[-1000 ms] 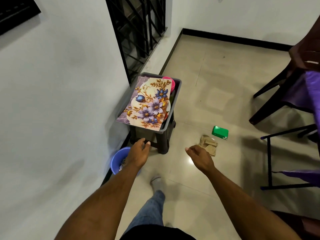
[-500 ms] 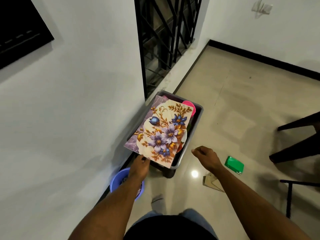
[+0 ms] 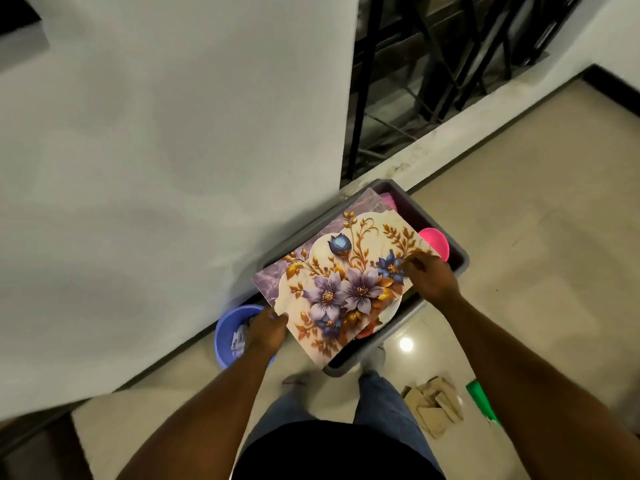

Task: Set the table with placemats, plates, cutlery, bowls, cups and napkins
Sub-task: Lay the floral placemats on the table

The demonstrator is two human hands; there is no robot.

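A floral placemat (image 3: 341,278), cream with purple and blue flowers, lies slanted across the top of a grey tub (image 3: 453,249) by the wall. My left hand (image 3: 266,329) pinches the mat's near left corner. My right hand (image 3: 431,277) grips its right edge, fingers curled over the print. Under the mat, a pink plastic piece (image 3: 434,242) and the white rim of a plate (image 3: 389,315) show; the rest of the tub's contents is hidden.
A small blue bucket (image 3: 228,327) stands on the floor left of the tub, against the white wall. Brown folded paper (image 3: 434,405) and a green box (image 3: 481,401) lie on the tiles at lower right. A black window grille (image 3: 433,64) rises behind.
I have stepped up to the tub. Both hands moved forward from free air and took hold of the placemat, left at its near corner, right at its right edge.
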